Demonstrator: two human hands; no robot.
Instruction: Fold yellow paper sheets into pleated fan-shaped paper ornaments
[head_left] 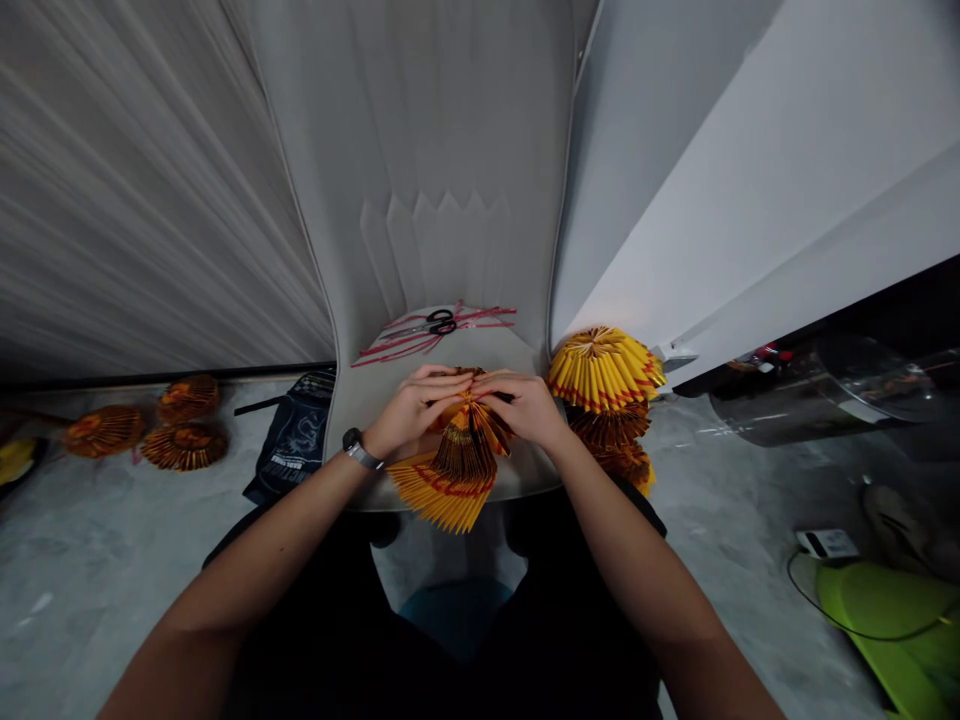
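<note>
1. The folded paper fan lies at the near edge of the chair seat, under both hands.
2. Scissors lie on a bundle of strings at the seat's back edge.
3. A stack of folded fans stands just beside the seat's right edge.
4. Three fans lie on the floor, well left of the seat.
5. A bag lies against the seat's left edge.

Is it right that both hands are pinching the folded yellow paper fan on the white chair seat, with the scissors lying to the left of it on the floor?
Not quite. In the head view the scissors lie on the chair seat behind the paper fan, on red strings, not on the floor. Left hand and right hand do pinch the fan.
</note>
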